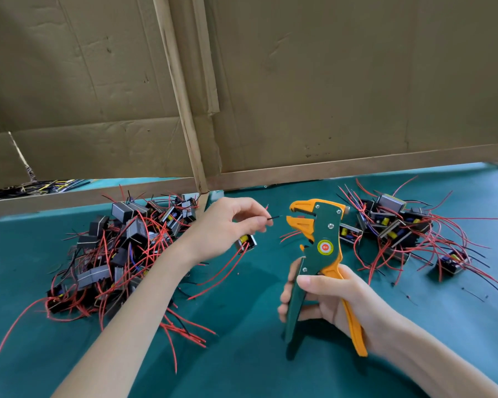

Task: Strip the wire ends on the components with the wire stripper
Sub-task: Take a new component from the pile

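One wire stripper (pixel 325 225) stands upright above the worktop (pixel 242 354), near the middle, its head level with the left hand (pixel 224 225). It has a dark green body, orange jaws, one orange handle, one green handle, and a round red and yellow sticker on its side. The jaws stand apart and face left. The right hand (pixel 328 297) grips both handles, fingers curled round the green one and the orange one against the palm.

One black wire (pixel 275 217) is pinched between thumb and forefinger of the left hand, its tip pointing at the jaws and just short of them, not touching. One component (pixel 247 242), black with a yellow part, sits just below those fingers; whether the lower fingers hold it cannot be told.

Two heaps of components with red and black leads lie on the green worktop: a left heap (pixel 118 248) and a right heap (pixel 394 225), each too tangled to count. One lone component (pixel 452 262) lies beside the right heap. Cardboard panels (pixel 328 81) in a wooden frame stand behind.
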Action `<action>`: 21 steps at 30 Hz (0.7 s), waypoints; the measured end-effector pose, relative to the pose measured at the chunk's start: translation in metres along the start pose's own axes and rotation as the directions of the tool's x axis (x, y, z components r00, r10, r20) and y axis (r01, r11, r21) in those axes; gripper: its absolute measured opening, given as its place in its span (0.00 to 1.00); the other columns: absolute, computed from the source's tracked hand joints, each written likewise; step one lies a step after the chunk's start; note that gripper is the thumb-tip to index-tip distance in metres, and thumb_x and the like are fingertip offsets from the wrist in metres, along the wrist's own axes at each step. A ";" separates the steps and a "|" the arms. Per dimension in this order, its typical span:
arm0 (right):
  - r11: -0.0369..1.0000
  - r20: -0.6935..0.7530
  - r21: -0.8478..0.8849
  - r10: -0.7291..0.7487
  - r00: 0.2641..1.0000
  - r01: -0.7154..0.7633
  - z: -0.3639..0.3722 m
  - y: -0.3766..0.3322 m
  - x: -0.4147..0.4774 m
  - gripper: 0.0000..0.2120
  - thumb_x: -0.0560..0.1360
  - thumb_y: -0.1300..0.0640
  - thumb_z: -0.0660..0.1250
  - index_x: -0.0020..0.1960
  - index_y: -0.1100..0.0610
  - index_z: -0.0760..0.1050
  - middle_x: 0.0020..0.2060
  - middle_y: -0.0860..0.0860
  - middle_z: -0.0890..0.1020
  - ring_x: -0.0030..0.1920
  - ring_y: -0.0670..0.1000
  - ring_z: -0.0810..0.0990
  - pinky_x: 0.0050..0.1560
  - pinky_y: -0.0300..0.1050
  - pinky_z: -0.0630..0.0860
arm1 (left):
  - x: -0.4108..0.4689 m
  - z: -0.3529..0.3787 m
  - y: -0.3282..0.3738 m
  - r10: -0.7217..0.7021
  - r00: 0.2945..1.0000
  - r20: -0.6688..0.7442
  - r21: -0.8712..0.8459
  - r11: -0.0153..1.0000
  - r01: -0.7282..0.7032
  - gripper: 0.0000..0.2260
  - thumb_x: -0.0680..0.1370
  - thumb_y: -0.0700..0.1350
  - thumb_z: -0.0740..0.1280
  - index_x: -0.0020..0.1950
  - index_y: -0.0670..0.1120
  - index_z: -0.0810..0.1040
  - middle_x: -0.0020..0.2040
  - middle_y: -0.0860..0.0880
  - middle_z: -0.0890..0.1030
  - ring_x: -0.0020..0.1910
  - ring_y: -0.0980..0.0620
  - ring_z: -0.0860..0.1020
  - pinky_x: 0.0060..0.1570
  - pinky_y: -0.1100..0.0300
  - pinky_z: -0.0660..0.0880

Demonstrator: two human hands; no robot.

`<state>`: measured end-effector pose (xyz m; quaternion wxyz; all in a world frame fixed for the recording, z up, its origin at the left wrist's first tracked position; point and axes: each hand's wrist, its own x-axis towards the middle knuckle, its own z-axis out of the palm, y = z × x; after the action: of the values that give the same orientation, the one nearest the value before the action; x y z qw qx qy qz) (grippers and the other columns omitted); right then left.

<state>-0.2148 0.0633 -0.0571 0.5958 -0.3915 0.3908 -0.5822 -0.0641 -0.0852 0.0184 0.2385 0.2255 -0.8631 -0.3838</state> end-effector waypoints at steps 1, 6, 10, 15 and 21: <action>1.000 0.016 0.018 0.005 1.000 -0.005 -0.003 0.000 0.000 0.14 0.63 0.55 0.79 0.45 0.59 0.82 0.40 0.64 0.81 0.42 0.65 0.82 0.46 0.59 0.80 | 0.000 -0.001 -0.001 -0.010 1.000 -0.013 0.007 1.000 0.010 0.07 0.78 0.38 0.67 0.44 0.50 0.80 0.41 0.56 0.84 0.40 0.63 0.81 0.47 0.69 0.75; 0.995 -0.034 0.088 0.059 0.998 -0.055 -0.005 -0.004 0.002 0.13 0.63 0.59 0.76 0.45 0.62 0.81 0.41 0.66 0.80 0.42 0.66 0.82 0.45 0.59 0.80 | 0.001 -0.008 0.002 0.008 0.985 -0.172 0.010 1.000 -0.007 0.08 0.78 0.37 0.66 0.45 0.49 0.79 0.41 0.53 0.83 0.41 0.60 0.81 0.48 0.65 0.75; 0.975 -0.072 0.197 0.118 0.990 -0.101 -0.006 -0.007 0.003 0.09 0.67 0.63 0.70 0.45 0.65 0.78 0.40 0.65 0.80 0.41 0.65 0.82 0.44 0.58 0.80 | 0.006 -0.004 0.029 0.116 0.908 -0.403 -0.035 0.989 -0.142 0.09 0.78 0.38 0.66 0.54 0.51 0.77 0.39 0.50 0.83 0.42 0.58 0.80 0.46 0.69 0.73; 0.956 -0.130 0.270 0.155 0.979 -0.115 -0.011 -0.006 0.007 0.07 0.65 0.64 0.69 0.42 0.66 0.79 0.39 0.65 0.81 0.41 0.65 0.83 0.43 0.58 0.81 | 0.050 0.033 0.075 0.091 0.854 -0.512 -0.166 0.965 -0.203 0.13 0.77 0.38 0.67 0.61 0.47 0.73 0.39 0.51 0.83 0.37 0.56 0.79 0.42 0.57 0.79; 0.950 -0.130 0.297 0.142 0.981 -0.098 -0.014 -0.007 0.007 0.13 0.60 0.67 0.70 0.44 0.65 0.83 0.40 0.63 0.83 0.38 0.61 0.84 0.39 0.55 0.82 | 0.109 0.118 0.097 -0.109 0.940 -0.324 -0.387 0.922 -0.026 0.06 0.76 0.32 0.66 0.52 0.35 0.76 0.46 0.39 0.80 0.43 0.43 0.79 0.52 0.44 0.78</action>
<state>-0.2308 0.0559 -0.0561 0.6500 -0.2310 0.3682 -0.6233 -0.2387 -0.0233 0.0495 0.4148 0.2552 -0.7114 -0.5066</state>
